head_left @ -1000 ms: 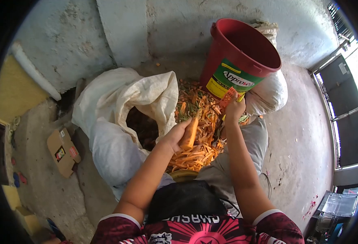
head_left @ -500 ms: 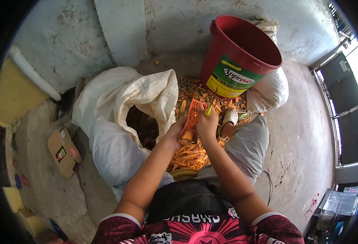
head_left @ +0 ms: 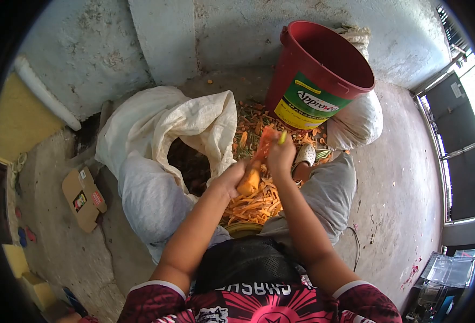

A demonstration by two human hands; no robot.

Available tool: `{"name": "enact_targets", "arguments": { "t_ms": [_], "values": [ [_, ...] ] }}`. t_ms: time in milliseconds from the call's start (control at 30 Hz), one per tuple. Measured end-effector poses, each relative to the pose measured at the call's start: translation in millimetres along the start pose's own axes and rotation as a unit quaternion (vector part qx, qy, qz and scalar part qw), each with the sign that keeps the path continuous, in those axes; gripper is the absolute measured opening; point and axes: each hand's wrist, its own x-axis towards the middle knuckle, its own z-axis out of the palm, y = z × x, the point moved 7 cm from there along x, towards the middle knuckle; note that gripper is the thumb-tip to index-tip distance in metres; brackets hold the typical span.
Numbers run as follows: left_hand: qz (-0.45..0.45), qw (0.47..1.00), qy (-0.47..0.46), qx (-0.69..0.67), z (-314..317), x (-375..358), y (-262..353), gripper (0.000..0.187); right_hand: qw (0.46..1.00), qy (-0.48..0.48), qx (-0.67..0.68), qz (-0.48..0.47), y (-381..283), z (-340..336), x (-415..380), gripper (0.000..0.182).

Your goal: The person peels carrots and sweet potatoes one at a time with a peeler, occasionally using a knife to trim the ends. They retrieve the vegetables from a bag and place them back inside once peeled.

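Sack (head_left: 135,121): left of centre.
Bucket (head_left: 295,60): upper right.
Left hand (head_left: 231,179): closed round the carrot (head_left: 249,184), mid-frame.
Right hand (head_left: 281,157): gripping the tool (head_left: 266,141).
Tool: a second ago near the bucket, now blurred at the carrot; shaving seems under way.

Beyond the hands (head_left: 280,156), a stained pale wall (head_left: 248,40) is seen; concrete floor (head_left: 391,177) is spread below; to their right, a bright opening (head_left: 473,81) is partly blocked by dark panels (head_left: 446,110).

The floor (head_left: 391,177) is viewed from the wearer's head, close above the shirt (head_left: 280,312), facing forward and steeply down, to its edge along the wall (head_left: 237,40).
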Motion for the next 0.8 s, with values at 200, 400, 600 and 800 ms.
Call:
{"name": "enact_targets", "arguments": {
  "t_ms": [200, 400, 600, 800],
  "values": [
    [-0.07, 0.998, -0.004, 0.004, 43, -20, -6, 0.043, 0.986, 0.158, 0.001, 0.052, 67, -46, 62, 0.019],
    [-0.03, 0.995, 0.086, -0.034, 22, -12, 1, 0.04, 0.979, -0.002, 0.186, 0.087, 16, -13, 22, 0.019],
    [0.001, 0.995, 0.081, -0.062, 26, -14, 10, 0.03, 0.987, -0.092, 0.131, -0.025, -37, -5, -23, 0.019],
    [0.0, 0.993, 0.093, -0.077, 25, -16, 9, 0.029, 0.985, -0.09, 0.145, -0.025, -49, -6, -32, 0.02]
  ]
}}
